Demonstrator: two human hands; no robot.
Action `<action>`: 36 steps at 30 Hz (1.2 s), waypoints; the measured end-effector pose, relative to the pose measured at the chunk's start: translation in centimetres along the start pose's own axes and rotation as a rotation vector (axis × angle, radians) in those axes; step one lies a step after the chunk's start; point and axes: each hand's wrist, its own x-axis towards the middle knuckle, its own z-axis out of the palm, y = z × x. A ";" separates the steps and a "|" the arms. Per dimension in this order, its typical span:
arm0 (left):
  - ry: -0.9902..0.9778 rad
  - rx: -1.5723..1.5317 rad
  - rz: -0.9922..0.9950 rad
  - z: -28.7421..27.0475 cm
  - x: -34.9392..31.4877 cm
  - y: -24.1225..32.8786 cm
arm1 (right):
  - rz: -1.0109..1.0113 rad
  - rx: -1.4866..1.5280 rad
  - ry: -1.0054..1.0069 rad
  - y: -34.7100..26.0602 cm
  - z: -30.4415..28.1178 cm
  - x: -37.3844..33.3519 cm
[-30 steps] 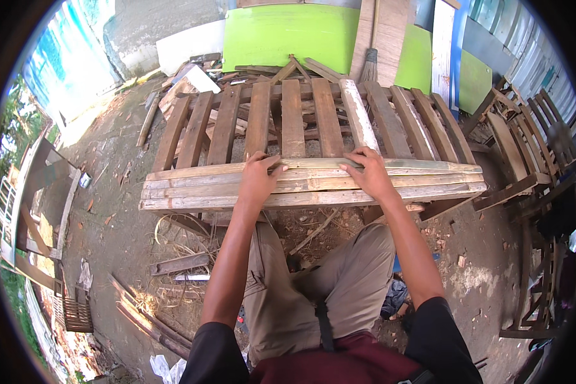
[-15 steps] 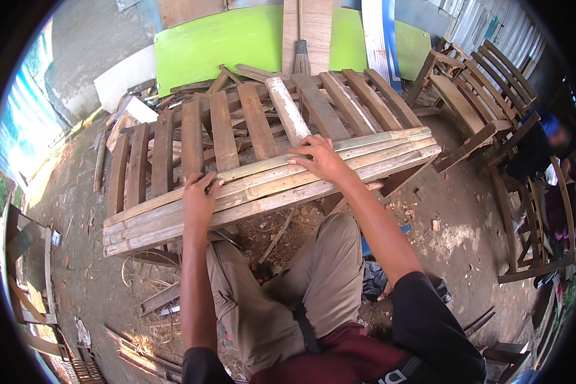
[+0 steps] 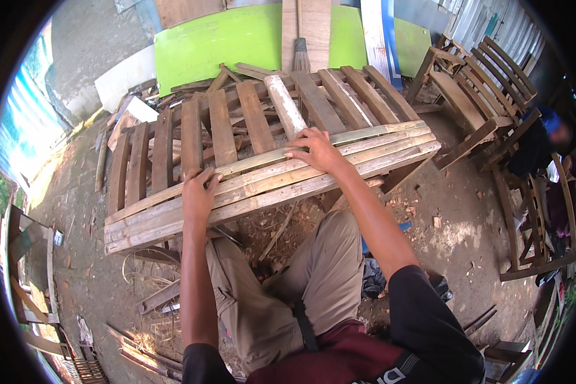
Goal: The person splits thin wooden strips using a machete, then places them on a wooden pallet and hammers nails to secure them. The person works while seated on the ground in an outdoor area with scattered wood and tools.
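Several long, pale bamboo strips (image 3: 269, 192) lie side by side along the near edge of a slatted wooden bench (image 3: 191, 139). My left hand (image 3: 198, 192) is closed over the left half of the farthest strip (image 3: 255, 164), thumb and fingers curled at its edge. Right of the middle, my right hand (image 3: 317, 152) grips the same strip with bent fingers, its palm above the nearer strips. The undersides of both grips are hidden. Beyond my right hand, a slat with flaking white paint (image 3: 285, 107) stands out among the brown ones.
A broom (image 3: 301, 54) leans on boards behind the bench, near a green panel (image 3: 221, 45). Wooden chair frames (image 3: 470, 109) are stacked at the right, with another person (image 3: 531, 147) beside them. Scrap wood (image 3: 150, 349) lies on the floor at lower left.
My right hand has shifted slightly left and away from me, still on the far strip. My left hand stays nearly where it was.
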 end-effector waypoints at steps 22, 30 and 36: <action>-0.056 0.045 0.098 0.3 -1.1 -0.9 | -0.004 -0.062 0.022 -2.4 -0.7 -0.5; -0.154 0.158 0.067 0.1 -1.9 -0.1 | -0.074 -0.168 -0.029 -3.8 -0.5 -1.7; -0.107 0.120 0.077 -0.1 -2.1 0.2 | -0.065 -0.209 0.001 -4.9 0.3 -1.8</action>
